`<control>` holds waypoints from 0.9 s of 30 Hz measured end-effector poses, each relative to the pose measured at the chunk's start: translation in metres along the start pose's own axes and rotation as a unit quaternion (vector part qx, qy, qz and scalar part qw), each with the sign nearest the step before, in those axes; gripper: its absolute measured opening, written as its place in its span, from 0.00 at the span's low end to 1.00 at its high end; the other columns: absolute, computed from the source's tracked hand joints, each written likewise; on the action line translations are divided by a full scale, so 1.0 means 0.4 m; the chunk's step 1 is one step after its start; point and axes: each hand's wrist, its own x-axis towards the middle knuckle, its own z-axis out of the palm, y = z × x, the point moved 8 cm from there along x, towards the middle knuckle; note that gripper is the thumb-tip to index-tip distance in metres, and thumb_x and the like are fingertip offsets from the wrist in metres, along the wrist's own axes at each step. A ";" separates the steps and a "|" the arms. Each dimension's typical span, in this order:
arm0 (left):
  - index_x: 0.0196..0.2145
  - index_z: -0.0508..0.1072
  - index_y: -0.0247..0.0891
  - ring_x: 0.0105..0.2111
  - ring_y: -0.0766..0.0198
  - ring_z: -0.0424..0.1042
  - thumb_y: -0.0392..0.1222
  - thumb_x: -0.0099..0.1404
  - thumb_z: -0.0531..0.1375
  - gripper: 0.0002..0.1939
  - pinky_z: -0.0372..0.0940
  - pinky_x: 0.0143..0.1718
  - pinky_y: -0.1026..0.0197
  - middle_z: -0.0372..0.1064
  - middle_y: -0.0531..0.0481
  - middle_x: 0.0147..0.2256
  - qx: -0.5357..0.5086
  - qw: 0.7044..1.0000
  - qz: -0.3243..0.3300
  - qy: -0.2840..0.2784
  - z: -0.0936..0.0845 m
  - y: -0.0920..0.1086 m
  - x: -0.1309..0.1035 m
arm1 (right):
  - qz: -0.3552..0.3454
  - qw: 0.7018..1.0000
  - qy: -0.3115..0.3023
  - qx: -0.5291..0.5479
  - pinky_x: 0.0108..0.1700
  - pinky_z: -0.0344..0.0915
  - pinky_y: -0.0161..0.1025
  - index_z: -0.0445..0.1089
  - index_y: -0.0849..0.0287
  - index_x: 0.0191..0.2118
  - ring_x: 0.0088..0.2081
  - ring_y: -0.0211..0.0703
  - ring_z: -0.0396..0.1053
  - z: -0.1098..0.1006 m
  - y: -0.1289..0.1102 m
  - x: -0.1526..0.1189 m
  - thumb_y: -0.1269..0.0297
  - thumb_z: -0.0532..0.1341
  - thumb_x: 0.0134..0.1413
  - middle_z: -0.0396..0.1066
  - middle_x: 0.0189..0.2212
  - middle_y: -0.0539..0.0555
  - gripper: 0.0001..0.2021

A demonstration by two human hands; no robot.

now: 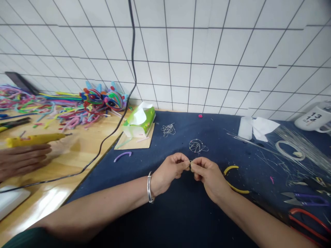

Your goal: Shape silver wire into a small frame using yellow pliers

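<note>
My left hand (172,172), with a silver bangle (149,187) at the wrist, is pinched closed near the middle of the dark blue cloth (160,220). Right beside it, my right hand (208,175) is pinched in the same way. Between the fingertips shows a bit of thin wire (190,161), which both hands hold; most of it is hidden by the fingers. Just beyond the hands lies a round bundle of wire loops (196,146). A tangle of silver wire (168,129) lies farther left.
Yellow-handled pliers (236,188), purple snips (307,199), red-handled scissors (309,220) and loose wires (302,144) lie right. A tissue pack (141,120) stands left. A black cable (103,141) crosses the wooden table. Another person's hand (23,160) is near a yellow glue gun (36,139).
</note>
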 end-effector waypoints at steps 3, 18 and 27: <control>0.29 0.64 0.33 0.17 0.77 0.48 0.40 0.58 0.57 0.07 0.42 0.18 0.68 0.60 0.55 0.24 -0.010 1.000 0.005 0.001 0.004 0.002 -0.004 | 0.000 1.000 -0.001 0.000 0.25 0.51 0.33 0.66 0.60 0.28 0.21 0.30 0.54 0.002 0.000 -0.001 0.64 0.62 0.45 0.60 0.21 0.46 0.06; 0.27 0.61 0.35 0.19 0.75 0.49 0.39 0.60 0.55 0.07 0.45 0.18 0.69 0.56 0.57 0.23 -0.006 0.999 0.038 0.020 0.019 0.004 -0.018 | -0.018 1.000 0.015 -0.007 0.26 0.51 0.33 0.65 0.60 0.28 0.22 0.30 0.55 0.000 0.004 -0.002 0.64 0.61 0.46 0.61 0.22 0.46 0.05; 0.27 0.60 0.35 0.19 0.74 0.48 0.39 0.61 0.54 0.07 0.45 0.19 0.68 0.55 0.57 0.23 0.025 0.998 0.056 0.029 0.020 0.003 -0.023 | -0.020 0.999 0.021 -0.015 0.26 0.51 0.33 0.65 0.60 0.28 0.22 0.31 0.55 0.004 -0.001 -0.007 0.64 0.61 0.46 0.61 0.22 0.46 0.05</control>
